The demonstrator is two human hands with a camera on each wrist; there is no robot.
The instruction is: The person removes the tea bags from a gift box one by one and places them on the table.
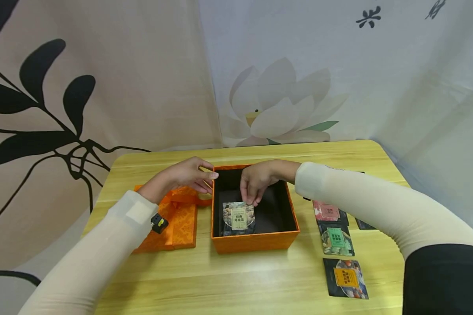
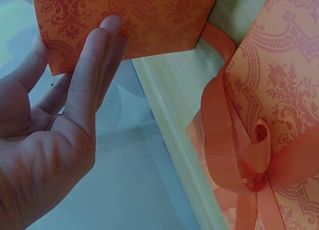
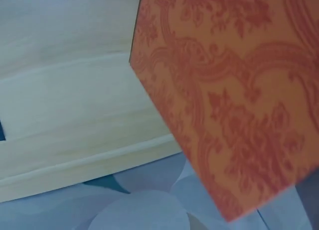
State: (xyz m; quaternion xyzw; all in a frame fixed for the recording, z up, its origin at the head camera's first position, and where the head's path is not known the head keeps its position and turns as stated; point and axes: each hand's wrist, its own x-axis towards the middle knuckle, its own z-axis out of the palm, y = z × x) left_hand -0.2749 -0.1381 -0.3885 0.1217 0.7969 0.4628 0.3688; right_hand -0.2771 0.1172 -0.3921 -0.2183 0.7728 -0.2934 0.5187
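Note:
An orange box [image 1: 256,243] with a dark inside stands open at the middle of the table. Inside it, at the near left, is a dark tea sachet [image 1: 238,218] with a pale label. The right hand [image 1: 258,180] reaches in over the box and pinches the sachet's top edge between thumb and fingers; the right wrist view shows only the patterned outer wall [image 3: 239,100], no hand. At the box's far left corner, the left hand [image 1: 193,174] rests on the outside with fairly straight fingers [image 2: 87,80].
Left of the box lies an orange patterned lid [image 1: 184,225] with an orange ribbon [image 2: 217,135]. On the right are a pink-labelled sachet [image 1: 326,211], a green-labelled sachet [image 1: 336,239] and an orange-labelled sachet [image 1: 345,278]. Other dark packets are partly hidden by the right sleeve [image 1: 358,197].

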